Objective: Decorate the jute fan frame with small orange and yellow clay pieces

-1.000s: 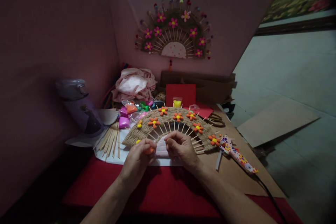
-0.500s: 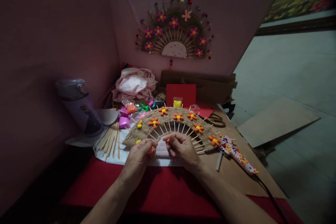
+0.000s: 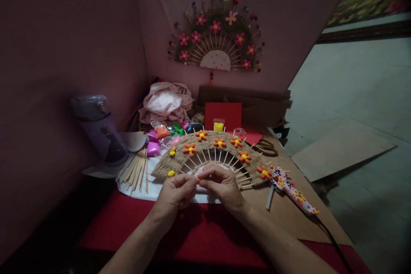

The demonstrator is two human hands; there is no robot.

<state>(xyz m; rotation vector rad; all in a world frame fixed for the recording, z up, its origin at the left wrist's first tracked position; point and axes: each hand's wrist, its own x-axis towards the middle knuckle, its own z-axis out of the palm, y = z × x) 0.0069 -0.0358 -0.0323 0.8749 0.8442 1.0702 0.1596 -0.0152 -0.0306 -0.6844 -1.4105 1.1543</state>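
Observation:
A half-round woven straw fan [image 3: 180,158] with wooden spokes lies flat on the table, dotted with orange clay flowers [image 3: 219,142] and a lone yellow clay dot [image 3: 171,173] near its left end. My left hand [image 3: 175,195] and my right hand [image 3: 221,184] meet just in front of the fan's centre. Both are closed in a pinch, fingertips touching around a small orange clay piece [image 3: 198,179] that barely shows between them.
A patterned glue gun [image 3: 293,192] lies to the right with its cord trailing. Loose wooden sticks [image 3: 136,169], clay packets [image 3: 160,130], a purple bottle [image 3: 96,126], pink cloth [image 3: 165,102] and a red card [image 3: 223,113] crowd the back. A finished pink-flower fan [image 3: 216,36] hangs on the wall.
My hands have come together in front of the fan; the orange clay seen in the left hand is now mostly hidden between both sets of fingertips.

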